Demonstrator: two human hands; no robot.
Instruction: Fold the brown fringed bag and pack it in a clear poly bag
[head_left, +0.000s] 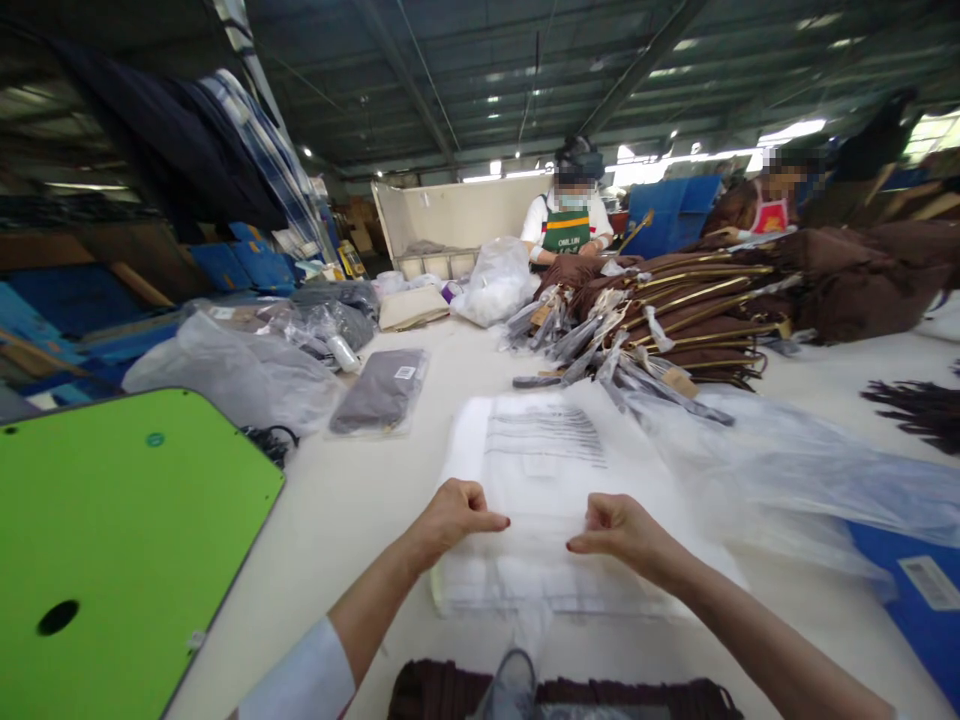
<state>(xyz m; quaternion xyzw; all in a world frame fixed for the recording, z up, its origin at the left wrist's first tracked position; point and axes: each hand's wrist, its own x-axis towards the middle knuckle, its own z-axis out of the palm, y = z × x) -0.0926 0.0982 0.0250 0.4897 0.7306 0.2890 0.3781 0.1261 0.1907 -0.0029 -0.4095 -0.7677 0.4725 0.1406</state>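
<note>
A stack of clear plastic bags (540, 445), with dark printed lines near the far end, lies flat on the table in front of me. My left hand (461, 512) is closed over the near half of the stack, thumb pointing inward, pinching the top bag. Opposite it, my right hand (619, 530) pinches the same bag, with a gap between the two thumbs. Nearest to me is a brown folded fabric bundle (439, 690), partly cut off by the frame, with a plastic-wrapped grey loop handle (516, 672) on it.
A green board (135, 540) stands at the left. A bagged grey item (379, 390) lies beyond the stack. Brown umbrellas with wrapped handles (675, 310) are piled at the right. Loose plastic film (817, 460) covers part of a blue box (911, 590). Two co-workers (568, 228) are behind.
</note>
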